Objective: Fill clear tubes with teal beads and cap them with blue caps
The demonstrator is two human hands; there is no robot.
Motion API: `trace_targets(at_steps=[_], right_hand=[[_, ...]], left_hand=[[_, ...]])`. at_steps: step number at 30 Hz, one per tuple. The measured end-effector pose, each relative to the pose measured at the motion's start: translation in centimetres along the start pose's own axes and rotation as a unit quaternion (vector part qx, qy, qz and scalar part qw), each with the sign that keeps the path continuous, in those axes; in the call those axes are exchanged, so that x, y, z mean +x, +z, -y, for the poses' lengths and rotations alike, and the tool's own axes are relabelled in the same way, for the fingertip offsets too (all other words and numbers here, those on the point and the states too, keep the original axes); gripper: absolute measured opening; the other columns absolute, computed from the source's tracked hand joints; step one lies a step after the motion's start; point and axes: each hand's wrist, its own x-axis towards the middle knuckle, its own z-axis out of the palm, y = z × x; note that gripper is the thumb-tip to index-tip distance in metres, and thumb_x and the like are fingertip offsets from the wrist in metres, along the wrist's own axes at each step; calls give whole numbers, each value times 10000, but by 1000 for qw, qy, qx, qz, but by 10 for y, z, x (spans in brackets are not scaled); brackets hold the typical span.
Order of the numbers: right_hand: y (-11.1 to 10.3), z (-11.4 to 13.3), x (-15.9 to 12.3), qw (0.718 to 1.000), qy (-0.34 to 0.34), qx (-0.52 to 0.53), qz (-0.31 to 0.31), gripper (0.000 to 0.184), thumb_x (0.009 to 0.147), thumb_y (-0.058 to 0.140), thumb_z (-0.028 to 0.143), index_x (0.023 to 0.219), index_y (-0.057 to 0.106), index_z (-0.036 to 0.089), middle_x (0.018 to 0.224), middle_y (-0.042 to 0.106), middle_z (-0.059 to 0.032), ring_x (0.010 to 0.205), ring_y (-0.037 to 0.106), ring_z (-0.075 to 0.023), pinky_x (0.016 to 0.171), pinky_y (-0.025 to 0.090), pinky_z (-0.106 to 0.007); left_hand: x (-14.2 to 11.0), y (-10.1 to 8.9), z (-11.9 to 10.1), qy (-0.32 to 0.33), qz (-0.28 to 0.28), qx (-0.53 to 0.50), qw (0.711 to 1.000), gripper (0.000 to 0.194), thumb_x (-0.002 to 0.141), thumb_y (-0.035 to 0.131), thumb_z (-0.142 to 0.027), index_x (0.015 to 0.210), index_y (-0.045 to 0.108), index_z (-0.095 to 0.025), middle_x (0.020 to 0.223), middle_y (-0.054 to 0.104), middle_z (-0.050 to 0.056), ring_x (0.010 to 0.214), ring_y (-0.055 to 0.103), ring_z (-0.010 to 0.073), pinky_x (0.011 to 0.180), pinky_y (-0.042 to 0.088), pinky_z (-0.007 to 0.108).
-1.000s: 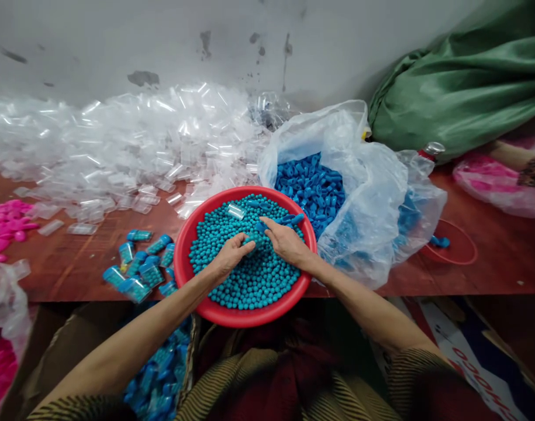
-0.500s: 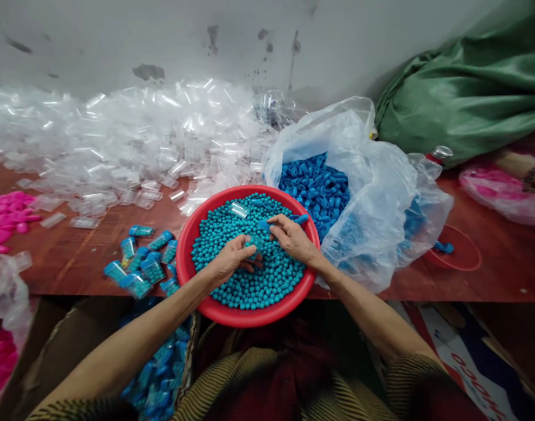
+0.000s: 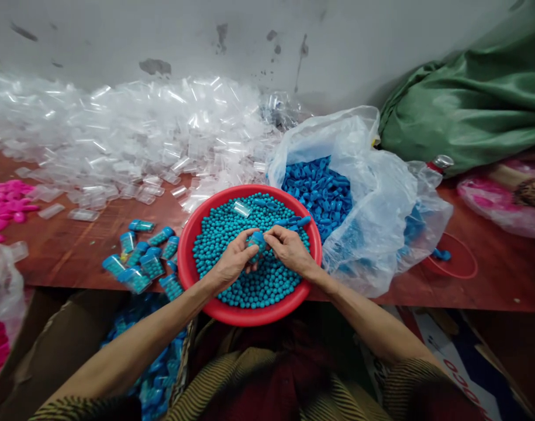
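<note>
Marked grey wall [image 3: 183,35] and reddish-brown table [image 3: 74,251] frame your work at a red bowl [image 3: 249,318] of teal beads [image 3: 258,286]. Half a second ago your right hand [image 3: 289,248] pinched a blue cap apart from the bead-filled container; now your hands have drawn together, and a blue cap [image 3: 257,237] sits at the top of that container [image 3: 255,248], above the beads. Your left hand [image 3: 234,257] has its fingers curled around the container; your right fingers are drawn in at the cap's edge, though whether they grip it you cannot tell. Clear tubes [image 3: 118,134] heap along the wall to your left, above capped containers [image 3: 135,279]; an open plastic bag [image 3: 381,193] of blue pieces [image 3: 320,196] stands right of the bowl, with green cloth [image 3: 469,111] beyond.
</note>
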Motion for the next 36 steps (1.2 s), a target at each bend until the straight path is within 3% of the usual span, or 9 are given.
trace_targets(at_steps=[6,11,17,20,23,28,30,33,36], right_hand=[[4,6,-8,1000,11,7,4,200,897,416,318,819,545,187,590,526,47,498,484,-83,531,394,-210],[10,11,-14,998,35,-11,-42,243,902,404,320,720,503,193,533,499,53,467,480,-86,530,394,-213],[-4,8,-10,990,-78,-109,54,190,888,418,265,787,557,184,606,509,31,539,482,-99,562,370,-221],[-7,2,-9,989,-78,-89,85,199,898,414,287,817,568,190,648,542,24,545,485,-98,555,381,-215],[0,-2,-13,990,-79,-91,74,217,911,398,295,858,584,196,688,579,6,581,523,-111,589,415,-226],[6,-3,-23,979,-122,-159,29,224,897,411,247,967,617,195,866,625,-57,818,580,-166,768,457,-298],[0,-2,-22,986,-100,-120,57,223,853,476,218,1018,625,194,911,620,-56,853,576,-168,797,471,-321],[-12,-1,-14,994,-3,7,108,303,798,532,218,1088,614,204,918,601,-35,735,583,-136,692,517,-307],[-15,0,-5,984,85,132,86,491,760,572,244,1244,504,200,934,603,-25,605,570,-99,591,529,-282]], left_hand=[[-5,5,-9,-25,-8,-51,998,614,712,658,-365,1244,402,-197,680,556,-42,437,490,49,358,262,152],[-5,9,-7,-21,-30,-32,999,591,700,657,-370,1206,427,-170,625,533,-56,393,460,46,339,237,157],[-6,9,-3,11,-52,-6,999,439,716,630,-351,1089,468,-184,541,476,-85,343,406,39,323,220,157],[-10,7,-3,12,-53,14,998,451,725,618,-371,1112,468,-194,579,511,-70,360,441,48,321,241,159],[-12,9,-2,-2,-49,10,999,446,725,612,-368,1112,470,-198,606,529,-62,357,438,46,316,248,162],[-12,11,4,17,-96,12,995,367,737,601,-330,1065,499,-200,563,466,-83,351,401,30,318,260,153],[-12,5,6,0,-74,25,997,406,745,593,-361,1099,476,-202,579,492,-75,355,437,46,315,282,154],[-13,-6,7,-7,-18,48,999,455,762,574,-403,1151,439,-210,639,544,-54,378,497,65,337,344,164],[-15,-12,4,8,7,85,996,431,781,556,-394,1151,435,-209,665,556,-47,388,511,64,348,359,166]])
